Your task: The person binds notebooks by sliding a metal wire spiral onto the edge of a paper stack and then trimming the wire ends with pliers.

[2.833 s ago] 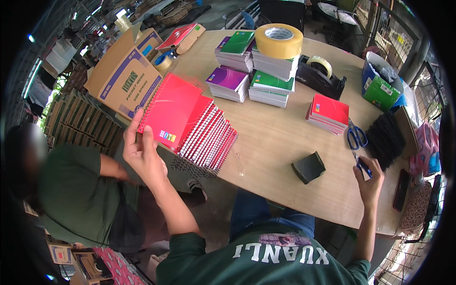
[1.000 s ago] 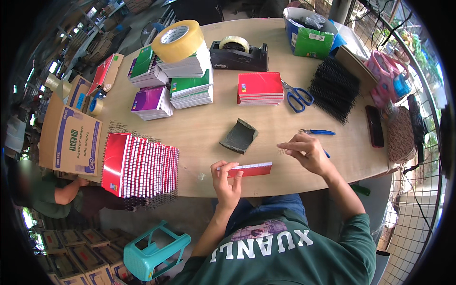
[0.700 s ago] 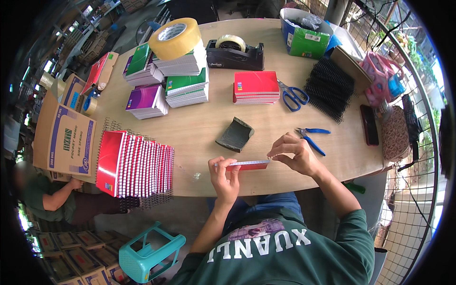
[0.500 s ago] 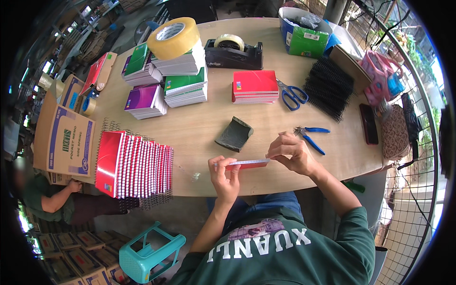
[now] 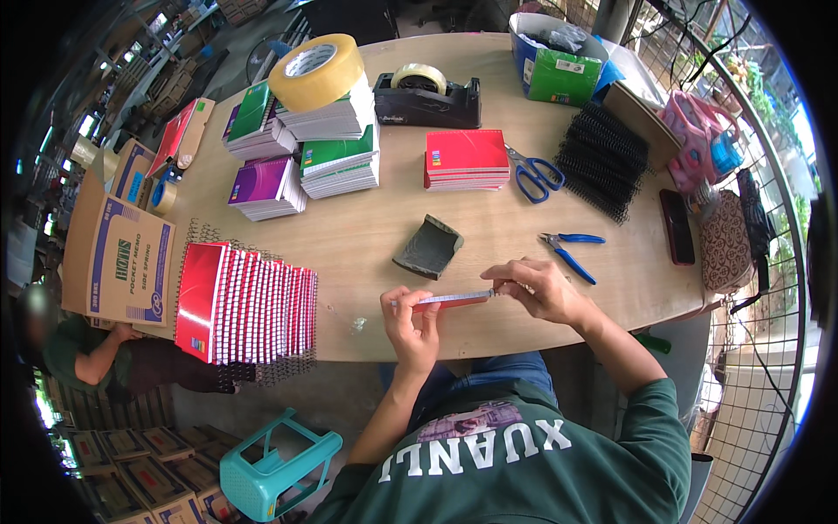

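My left hand (image 5: pixel 414 330) grips a thin red pocket notebook (image 5: pixel 461 302) by its left end, thumb on the near side, above the table's front edge. The notebook is held edge-on, its pale punched edge facing up. At its right end the fingers of my right hand (image 5: pixel 543 293) are pinched together; what lies between them is too small to make out. Blue-handled nippers (image 5: pixel 572 255) lie just beyond my right hand. A dark curved block (image 5: pixel 429 247) rests on the table beyond the notebook.
Red notebooks (image 5: pixel 253 306) with black coils stand in a row at left. Notebook stacks (image 5: pixel 340 162), a tape dispenser (image 5: pixel 428 103), a red notebook stack (image 5: pixel 467 157), scissors (image 5: pixel 534 175) and black spiral coils (image 5: pixel 602 162) lie farther back. A phone (image 5: pixel 676 227) is at right.
My right hand has shifted slightly down, its fingers drawn closer together at the notebook's right end. The left hand and notebook stay nearly in place.
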### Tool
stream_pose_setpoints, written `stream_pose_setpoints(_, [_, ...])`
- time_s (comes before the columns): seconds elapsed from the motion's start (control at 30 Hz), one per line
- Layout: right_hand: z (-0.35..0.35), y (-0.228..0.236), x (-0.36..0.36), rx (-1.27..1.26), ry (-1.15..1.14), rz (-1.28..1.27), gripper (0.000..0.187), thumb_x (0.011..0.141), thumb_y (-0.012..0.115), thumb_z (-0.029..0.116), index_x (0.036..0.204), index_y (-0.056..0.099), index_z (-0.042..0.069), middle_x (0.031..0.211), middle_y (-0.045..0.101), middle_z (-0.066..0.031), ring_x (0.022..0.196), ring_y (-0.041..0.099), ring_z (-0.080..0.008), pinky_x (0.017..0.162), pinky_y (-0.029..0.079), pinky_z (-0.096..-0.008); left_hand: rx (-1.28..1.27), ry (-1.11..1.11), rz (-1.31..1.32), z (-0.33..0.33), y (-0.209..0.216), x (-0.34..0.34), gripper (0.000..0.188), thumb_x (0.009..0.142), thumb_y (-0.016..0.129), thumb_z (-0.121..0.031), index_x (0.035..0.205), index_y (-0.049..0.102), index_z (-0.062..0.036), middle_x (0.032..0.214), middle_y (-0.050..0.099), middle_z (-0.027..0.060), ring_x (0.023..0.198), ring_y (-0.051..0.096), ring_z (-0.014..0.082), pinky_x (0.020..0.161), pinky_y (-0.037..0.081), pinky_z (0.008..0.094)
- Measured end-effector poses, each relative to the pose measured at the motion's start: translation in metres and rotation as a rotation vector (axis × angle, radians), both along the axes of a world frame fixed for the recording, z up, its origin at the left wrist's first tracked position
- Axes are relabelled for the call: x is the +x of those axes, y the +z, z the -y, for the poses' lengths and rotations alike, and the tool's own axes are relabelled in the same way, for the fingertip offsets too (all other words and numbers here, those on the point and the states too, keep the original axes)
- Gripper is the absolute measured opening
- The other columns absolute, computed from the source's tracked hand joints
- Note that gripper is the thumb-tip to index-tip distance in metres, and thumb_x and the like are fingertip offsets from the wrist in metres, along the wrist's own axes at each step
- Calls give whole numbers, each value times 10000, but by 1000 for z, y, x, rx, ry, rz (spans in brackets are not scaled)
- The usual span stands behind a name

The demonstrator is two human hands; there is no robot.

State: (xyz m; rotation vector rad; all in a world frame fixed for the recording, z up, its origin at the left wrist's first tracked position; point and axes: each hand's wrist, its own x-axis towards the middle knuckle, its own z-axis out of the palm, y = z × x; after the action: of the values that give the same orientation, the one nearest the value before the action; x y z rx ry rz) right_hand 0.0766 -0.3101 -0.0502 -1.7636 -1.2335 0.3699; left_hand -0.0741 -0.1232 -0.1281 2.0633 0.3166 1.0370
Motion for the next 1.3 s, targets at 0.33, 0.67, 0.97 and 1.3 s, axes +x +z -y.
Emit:
stream_pose_setpoints(0.33, [-2, -1, -10, -238, -53, 286, 315, 878, 739, 249, 1100, 645, 46, 1224, 592, -143, 964, 642, -352, 800, 540, -473, -6, -19, -1, 5, 0, -1, 220, 932, 725, -194, 1009, 606, -26, 984, 533, 121, 943, 525, 269, 786, 476, 365])
stream_pose_setpoints(0.67, [-111, -8, 20, -528, -7, 412, 601, 868, 697, 482, 1340, 645, 114, 1391, 491, -286, 1244, 510, -438, 1075, 422, -496, 134, -5, -9, 10, 11, 4, 562, 761, 872, -409, 1004, 527, -37, 1021, 482, 122, 960, 486, 287, 847, 433, 420])
stream_pose_setpoints(0.97, [-29, -3, 70, -319, 470, -463, 481, 931, 659, 446, 1202, 731, 56, 1322, 583, -208, 1228, 565, -341, 1036, 439, -411, 63, -68, -33, -34, 5, -3, 623, 708, 899, -418, 981, 478, -48, 972, 422, 104, 925, 460, 286, 791, 417, 420])
stream_pose_setpoints(1.3, [-10, -5, 44, 97, 450, -754, 549, 939, 604, 486, 1227, 717, 32, 1347, 552, -184, 1180, 578, -282, 1008, 448, -390, 2, -141, -3, -17, 5, 12, 634, 685, 911, -413, 983, 483, -52, 982, 422, 103, 932, 469, 283, 789, 425, 402])
